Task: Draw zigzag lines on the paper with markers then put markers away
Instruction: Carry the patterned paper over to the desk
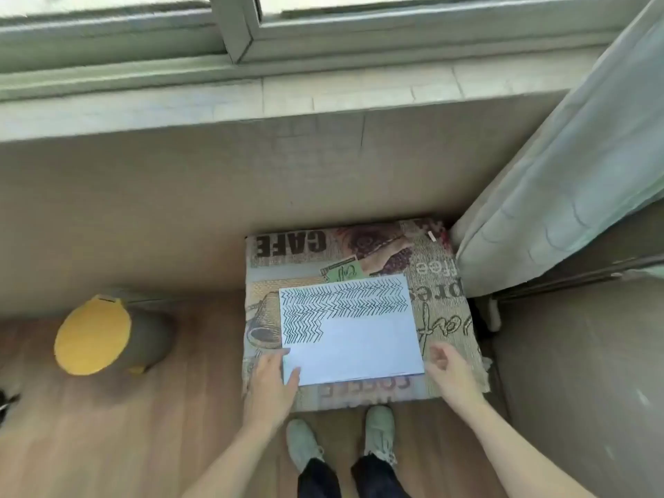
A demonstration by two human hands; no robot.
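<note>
A white sheet of paper [370, 348] lies on a small table covered with a coffee-print cloth [442, 282]. Black zigzag lines fill the paper's upper part and its left side; the lower right is blank. My left hand [273, 382] rests at the paper's lower left corner, fingers spread, with fingertips touching the sheet's edge. My right hand [449, 370] hovers just off the paper's lower right corner, fingers loosely curled and holding nothing. No marker is in view.
A grey bin with a yellow lid [95, 336] stands on the wooden floor to the left. A pale curtain [560, 181] hangs at the right, beside the table. A wall under a window sill [251, 98] runs behind. My feet [341, 436] are below the table.
</note>
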